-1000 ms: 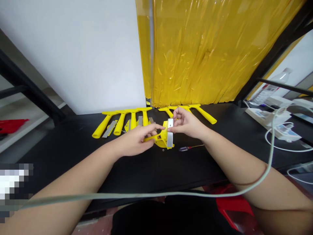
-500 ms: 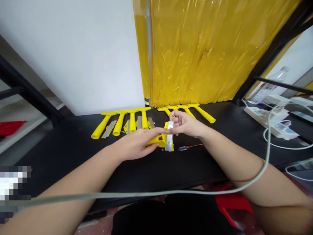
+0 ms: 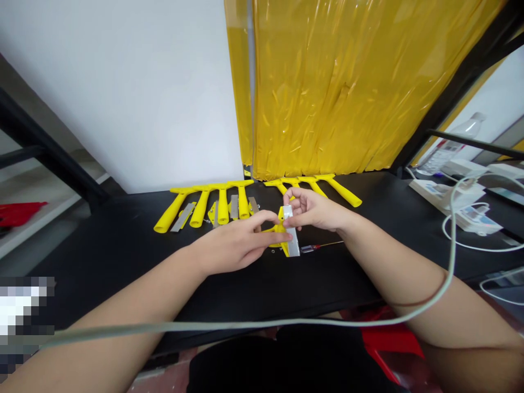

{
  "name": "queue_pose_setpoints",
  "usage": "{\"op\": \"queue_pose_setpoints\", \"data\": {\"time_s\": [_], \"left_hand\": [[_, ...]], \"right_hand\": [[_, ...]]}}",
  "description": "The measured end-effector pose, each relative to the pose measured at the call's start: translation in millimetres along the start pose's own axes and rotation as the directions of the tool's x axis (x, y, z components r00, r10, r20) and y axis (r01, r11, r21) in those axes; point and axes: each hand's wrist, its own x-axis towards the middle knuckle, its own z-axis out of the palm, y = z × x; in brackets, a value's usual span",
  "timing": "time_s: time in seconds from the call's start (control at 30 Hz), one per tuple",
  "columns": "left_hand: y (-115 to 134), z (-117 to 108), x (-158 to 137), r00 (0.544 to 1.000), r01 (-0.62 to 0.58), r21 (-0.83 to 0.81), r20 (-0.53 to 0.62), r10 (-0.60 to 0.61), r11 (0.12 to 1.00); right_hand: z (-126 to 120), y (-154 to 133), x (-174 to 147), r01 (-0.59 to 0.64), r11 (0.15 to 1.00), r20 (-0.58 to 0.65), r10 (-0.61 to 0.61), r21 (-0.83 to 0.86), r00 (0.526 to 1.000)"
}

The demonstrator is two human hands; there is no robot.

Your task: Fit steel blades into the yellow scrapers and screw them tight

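Observation:
A yellow scraper (image 3: pixel 281 228) with a T-shaped head lies at the middle of the black table, its handle mostly hidden under my left hand (image 3: pixel 241 240). My left hand is closed about it, one finger stretched onto a flat silver metal blade (image 3: pixel 293 244). The blade lies along the scraper's head; whether it is fastened there I cannot tell. Thumb and fingers of my right hand (image 3: pixel 305 210) pinch the blade's far end. Just right of the blade lies a screwdriver (image 3: pixel 311 248) with a clear handle. A tiny nut-like piece (image 3: pixel 273 251) lies near the scraper.
Several yellow scraper handles (image 3: pixel 198 207) stand in a row at the back, with metal blades (image 3: pixel 183 216) among them. More yellow handles (image 3: pixel 344 192) lie at the back right. White power strips (image 3: pixel 458 204) and a bottle (image 3: pixel 452 144) are at right. A pale cable (image 3: pixel 245 326) crosses in front.
The metal blade has shifted slightly right and turned on the scraper's head. My left finger has moved onto the blade, while my right hand stays nearly in place.

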Motion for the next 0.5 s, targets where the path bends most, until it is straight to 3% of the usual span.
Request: {"op": "queue_pose_setpoints", "data": {"time_s": [0.1,0.23,0.37,0.43,0.5], "left_hand": [[2.9,-0.1,2.1,0.998,-0.051,0.056,-0.03,0.053,0.997],[3.4,-0.6,1.9,0.997,-0.025,0.038,-0.067,0.028,0.999],[0.2,-1.9,0.3,0.995,0.029,0.008,-0.1,-0.028,1.0],[-3.1,-2.9,-0.2,0.992,0.047,0.0,-0.116,-0.047,0.999],[-6.9,-3.8,-0.7,0.99,0.071,-0.012,-0.122,-0.072,0.997]], "right_hand": [[1.8,-1.4,-0.3,0.057,0.998,-0.046,-0.057,0.005,0.997],[1.3,-5.5,0.3,0.085,0.996,-0.106,-0.088,-0.028,0.99],[-4.5,-27.6,-16.2,0.157,0.949,-0.209,-0.218,-0.273,0.953],[-4.3,-46.1,-39.1,0.162,0.87,-0.111,-0.239,-0.466,0.965],[0.1,-62.9,-68.2,0.247,0.79,0.133,-0.208,-0.562,0.969]]}}
